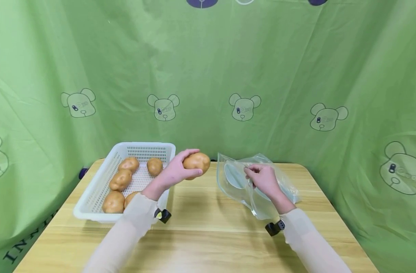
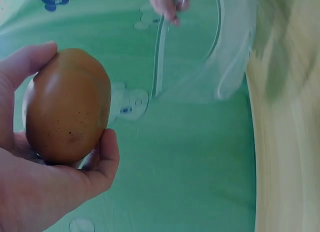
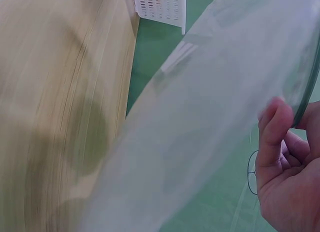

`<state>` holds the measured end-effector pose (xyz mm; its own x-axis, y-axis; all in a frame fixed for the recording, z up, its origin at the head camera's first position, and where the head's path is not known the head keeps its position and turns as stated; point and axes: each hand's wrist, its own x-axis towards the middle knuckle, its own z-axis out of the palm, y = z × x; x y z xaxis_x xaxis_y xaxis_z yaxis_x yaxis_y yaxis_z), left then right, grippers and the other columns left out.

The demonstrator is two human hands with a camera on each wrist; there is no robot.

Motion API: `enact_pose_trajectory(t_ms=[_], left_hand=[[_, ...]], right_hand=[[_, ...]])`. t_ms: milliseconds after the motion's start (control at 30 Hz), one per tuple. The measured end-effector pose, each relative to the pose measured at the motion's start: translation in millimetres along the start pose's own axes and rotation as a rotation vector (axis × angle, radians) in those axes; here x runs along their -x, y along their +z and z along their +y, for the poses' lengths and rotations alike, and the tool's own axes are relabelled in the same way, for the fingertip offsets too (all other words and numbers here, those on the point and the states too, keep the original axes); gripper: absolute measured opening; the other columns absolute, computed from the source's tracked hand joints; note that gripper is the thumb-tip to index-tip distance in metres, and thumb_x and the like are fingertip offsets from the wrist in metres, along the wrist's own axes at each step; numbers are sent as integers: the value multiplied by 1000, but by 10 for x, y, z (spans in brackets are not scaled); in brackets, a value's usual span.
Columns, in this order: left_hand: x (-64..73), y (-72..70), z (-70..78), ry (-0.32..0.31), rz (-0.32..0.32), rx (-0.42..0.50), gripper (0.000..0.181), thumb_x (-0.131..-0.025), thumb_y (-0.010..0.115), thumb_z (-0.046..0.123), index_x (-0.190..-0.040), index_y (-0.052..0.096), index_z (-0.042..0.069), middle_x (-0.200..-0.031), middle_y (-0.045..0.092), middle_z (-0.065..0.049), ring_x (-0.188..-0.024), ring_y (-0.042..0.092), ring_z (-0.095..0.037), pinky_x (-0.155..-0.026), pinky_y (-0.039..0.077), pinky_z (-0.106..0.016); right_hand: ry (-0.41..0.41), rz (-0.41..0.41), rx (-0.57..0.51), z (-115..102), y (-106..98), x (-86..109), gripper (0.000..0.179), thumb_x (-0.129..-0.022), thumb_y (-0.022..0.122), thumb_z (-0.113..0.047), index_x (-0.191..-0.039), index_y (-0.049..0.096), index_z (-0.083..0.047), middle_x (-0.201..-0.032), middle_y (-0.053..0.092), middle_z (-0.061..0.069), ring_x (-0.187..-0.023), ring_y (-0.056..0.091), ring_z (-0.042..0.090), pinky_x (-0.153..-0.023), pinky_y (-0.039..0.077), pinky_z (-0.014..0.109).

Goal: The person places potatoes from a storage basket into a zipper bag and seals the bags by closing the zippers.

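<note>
A brown potato (image 2: 69, 104) is gripped in my left hand (image 1: 176, 169), thumb on one side and fingers on the other. In the head view that hand is raised between the white basket and the bag. My right hand (image 1: 263, 180) pinches the upper edge of a clear plastic zip bag (image 1: 233, 176), whose mouth stands partly open toward the left. The right wrist view shows the bag's film (image 3: 190, 122) stretching away from the pinching fingers (image 3: 275, 137). Several more potatoes (image 1: 121, 179) lie in the white perforated basket (image 1: 92, 197), one partly hidden by the left forearm.
The wooden table (image 1: 208, 242) carries the basket at the left and the bag at the right. Behind it hangs a green curtain (image 1: 201, 68) printed with bear heads. Small black cameras (image 1: 275, 227) are strapped on both wrists.
</note>
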<state>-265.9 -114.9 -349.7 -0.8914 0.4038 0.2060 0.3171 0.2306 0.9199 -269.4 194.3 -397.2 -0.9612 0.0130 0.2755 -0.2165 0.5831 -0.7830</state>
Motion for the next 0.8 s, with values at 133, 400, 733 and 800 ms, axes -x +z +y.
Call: enact_pose_trajectory(t_ms=[133,400,733,800], left_hand=[[-34,224,59,8,-17,44,68,-76,77,16,-137,47,16,-127,51,-12,-103,57,-26,-80,52,-37],[-178,725,-51,7,-93,174,66,-80,74,14,-139,45,11,-125,52,-14,-100,57,-24,-79,52,-35],[-345,1023,-414,-13,-84,243,64,-82,71,8,-139,43,9,-130,48,-15,-105,55,-26,-86,48,-36],[-370,1033,-461,-13,-57,214,65,-81,72,9,-139,43,9,-129,49,-16,-104,55,-26,-86,48,-36]], right_hand=[[7,5,-2,-13,-2,-3,16,-89,63,-15,-88,71,-1,-67,66,7,-41,53,14,-40,47,27],[-6,1,-29,-55,29,17,17,-88,64,-14,-89,71,2,-67,65,9,-39,52,12,-39,45,26],[-23,-32,-52,-103,45,48,17,-88,64,-13,-90,71,2,-68,65,10,-40,52,14,-39,47,29],[-34,-36,-64,-125,29,31,17,-88,64,-13,-90,71,3,-67,65,11,-41,53,14,-39,48,30]])
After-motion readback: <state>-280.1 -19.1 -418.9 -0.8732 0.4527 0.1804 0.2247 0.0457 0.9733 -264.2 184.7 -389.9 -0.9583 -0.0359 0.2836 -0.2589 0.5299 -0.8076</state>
